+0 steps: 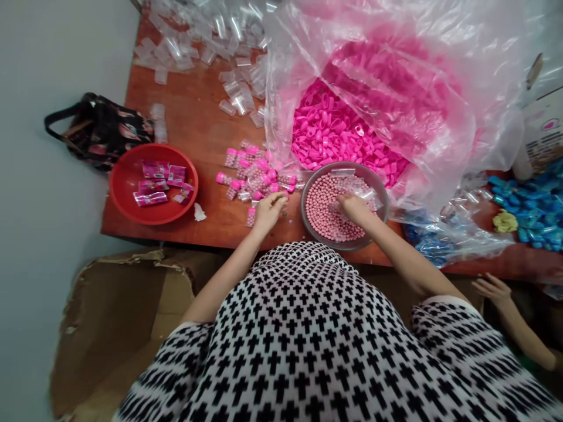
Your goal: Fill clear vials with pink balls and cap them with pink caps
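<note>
My right hand reaches into a grey metal bowl full of small pink balls, its fingers curled down among them; what they hold is hidden. Clear little tubes lie on the balls near it. My left hand rests on the wooden table with fingers pinched on a small clear tube. Just beyond it lies a pile of filled tubes with pink caps.
A big clear bag of pink caps stands behind the bowl. Empty clear tubes litter the back. A red bowl with pink packets sits left, beside a dark handbag. Blue caps lie right. Another person's hand rests by the edge.
</note>
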`<move>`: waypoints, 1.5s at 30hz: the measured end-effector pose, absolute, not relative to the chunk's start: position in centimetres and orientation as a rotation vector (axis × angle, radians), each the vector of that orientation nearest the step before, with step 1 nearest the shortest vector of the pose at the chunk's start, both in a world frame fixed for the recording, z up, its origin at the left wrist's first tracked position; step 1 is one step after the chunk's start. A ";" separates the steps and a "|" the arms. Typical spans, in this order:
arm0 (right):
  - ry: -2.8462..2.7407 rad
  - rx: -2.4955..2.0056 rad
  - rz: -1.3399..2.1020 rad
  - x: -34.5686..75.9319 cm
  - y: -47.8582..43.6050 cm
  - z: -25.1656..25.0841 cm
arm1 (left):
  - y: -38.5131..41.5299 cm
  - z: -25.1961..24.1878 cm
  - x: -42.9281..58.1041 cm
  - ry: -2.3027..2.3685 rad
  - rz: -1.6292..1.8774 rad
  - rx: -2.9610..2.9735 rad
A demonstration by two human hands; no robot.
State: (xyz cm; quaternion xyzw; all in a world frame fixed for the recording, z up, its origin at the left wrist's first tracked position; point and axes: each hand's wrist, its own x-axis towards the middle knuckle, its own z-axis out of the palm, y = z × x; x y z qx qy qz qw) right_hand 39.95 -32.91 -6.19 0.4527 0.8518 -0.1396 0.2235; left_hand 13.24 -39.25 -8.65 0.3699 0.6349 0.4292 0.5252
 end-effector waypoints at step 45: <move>2.771 1.491 -1.490 39.3 -34.4 -1.1 | -36.1 -6.8 20.3 0.985 0.797 1.056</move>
